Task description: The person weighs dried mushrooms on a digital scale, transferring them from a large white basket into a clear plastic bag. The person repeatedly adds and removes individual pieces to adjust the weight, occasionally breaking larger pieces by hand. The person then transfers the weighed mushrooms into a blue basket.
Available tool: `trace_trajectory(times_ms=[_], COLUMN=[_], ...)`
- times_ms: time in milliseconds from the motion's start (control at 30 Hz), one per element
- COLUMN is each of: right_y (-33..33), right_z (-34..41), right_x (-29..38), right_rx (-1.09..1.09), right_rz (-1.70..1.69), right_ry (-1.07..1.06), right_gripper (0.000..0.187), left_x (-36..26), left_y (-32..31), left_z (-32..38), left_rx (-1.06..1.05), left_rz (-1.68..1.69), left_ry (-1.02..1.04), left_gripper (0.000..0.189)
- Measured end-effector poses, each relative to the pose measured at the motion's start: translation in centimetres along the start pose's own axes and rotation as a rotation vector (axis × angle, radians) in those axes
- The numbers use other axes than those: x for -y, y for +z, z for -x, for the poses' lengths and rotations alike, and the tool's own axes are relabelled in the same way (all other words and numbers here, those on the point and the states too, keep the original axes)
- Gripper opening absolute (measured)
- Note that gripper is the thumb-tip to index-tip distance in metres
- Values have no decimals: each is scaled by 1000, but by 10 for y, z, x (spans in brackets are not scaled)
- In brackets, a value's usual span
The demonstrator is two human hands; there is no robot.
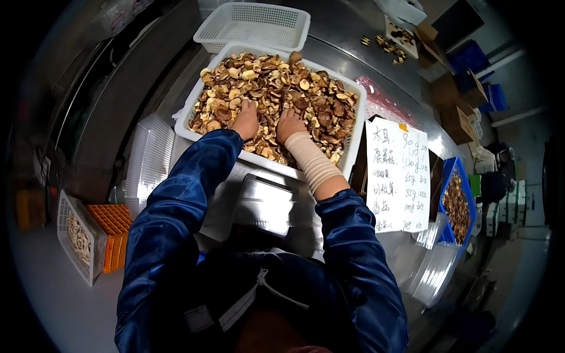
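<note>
A white plastic basket point(359, 119), filled with dried mushroom slices point(265, 81), stands on a steel table in front of me. My left hand point(246, 121) rests in the slices at the near left middle of the basket, its fingertips partly sunk among them. To its right, my right hand point(291, 124), with a beige wrap on the wrist, also reaches into the slices. Some fingertips of both hands are hidden, so whether they grip any slices does not show. Below the basket lies a dark-edged tray or scale point(265, 205) with a shiny top.
An empty white perforated basket point(254, 44) touches the full one at the back. Clear plastic trays point(150, 154) are stacked at left. A handwritten sheet point(397, 176) stands at right, near a blue crate point(471, 198) of mushrooms. Orange crates point(115, 220) stand lower left.
</note>
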State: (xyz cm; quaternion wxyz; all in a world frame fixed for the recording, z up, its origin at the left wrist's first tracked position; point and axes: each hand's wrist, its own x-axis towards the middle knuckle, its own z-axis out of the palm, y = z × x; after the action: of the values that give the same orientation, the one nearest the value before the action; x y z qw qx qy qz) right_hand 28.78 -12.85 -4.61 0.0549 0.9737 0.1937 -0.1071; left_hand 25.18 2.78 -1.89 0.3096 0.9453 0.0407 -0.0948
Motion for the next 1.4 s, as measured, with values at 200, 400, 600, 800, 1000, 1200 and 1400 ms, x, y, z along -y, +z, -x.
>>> trace_trajectory(times_ms=[200,400,600,800,1000,1200,1400], right_y=[-1,20,21,21,-27,-30,-42], right_z=[-3,-3,-8,-18,0,23,51], right_x=[-30,-27,-39,-38,-32,-42,-35], right_rx=[55,-6,62,-2,127,126,-100], right_rz=[-413,-532,-902,-1208,-1958,-2279,-1579], right_ry=[-103,-7,-21,-2,105,78,278], right_gripper=[89,90,100,82,36,27,42], left_x=[6,-1,10,4,-19,-22,-56], left_y=[26,20,21,31,16,8,23], left_z=[5,8,4,4,8,16,32], left_rx=[-6,3,55,143,223,321,136], left_rz=[42,106,347,547,1347,1743,1483], left_ry=[238,267,255,214,-21,-50,-166], left_gripper=[75,82,87,83,52,38,35])
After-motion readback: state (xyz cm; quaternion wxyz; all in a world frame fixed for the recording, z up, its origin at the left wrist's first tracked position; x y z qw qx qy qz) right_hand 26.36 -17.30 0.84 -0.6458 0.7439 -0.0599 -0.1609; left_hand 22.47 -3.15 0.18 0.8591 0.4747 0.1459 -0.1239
